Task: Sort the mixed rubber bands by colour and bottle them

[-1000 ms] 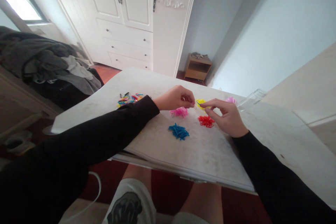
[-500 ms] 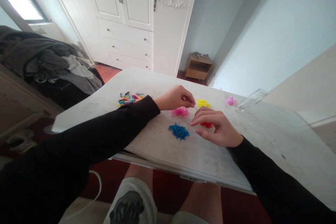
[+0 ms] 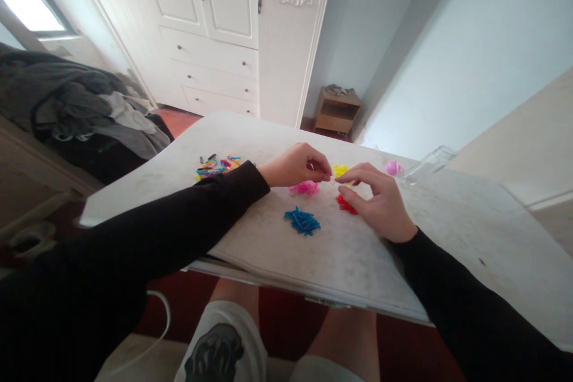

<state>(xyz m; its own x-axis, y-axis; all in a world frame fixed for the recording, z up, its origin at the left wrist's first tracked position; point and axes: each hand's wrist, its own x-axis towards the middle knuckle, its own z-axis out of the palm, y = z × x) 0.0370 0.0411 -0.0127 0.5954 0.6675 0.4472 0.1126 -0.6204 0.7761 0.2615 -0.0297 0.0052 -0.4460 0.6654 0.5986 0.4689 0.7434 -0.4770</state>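
Loop (image 3: pixel 332 179): small and pale, at the fingertips of the left hand (image 3: pixel 298 166), over the far middle of the table (image 3: pixel 452 245).
Left hand: thumb and fingers pinched together on the loop, the other fingers curled in.
Right hand (image 3: pixel 378 200): half open, thumb a little apart from the fingers, fingertips just beside the loop; cannot tell whether they touch it or have hold of anything.
Pink pile (image 3: pixel 304 189): just nearer than the left hand, partly hidden by it.
Yellow pile (image 3: pixel 341 171): beyond the right fingertips.
Red pile (image 3: pixel 345 204): left of the right hand, partly behind its thumb.
Blue pile (image 3: pixel 302 222): nearest of the piles, in full view.
Mixed pile (image 3: pixel 215 166): many colours, far left, beyond the left sleeve (image 3: pixel 224 197).
Pink lump (image 3: pixel 393 168): far right, just beside the jar (image 3: pixel 432 162).
Jar: clear, lying on its side.
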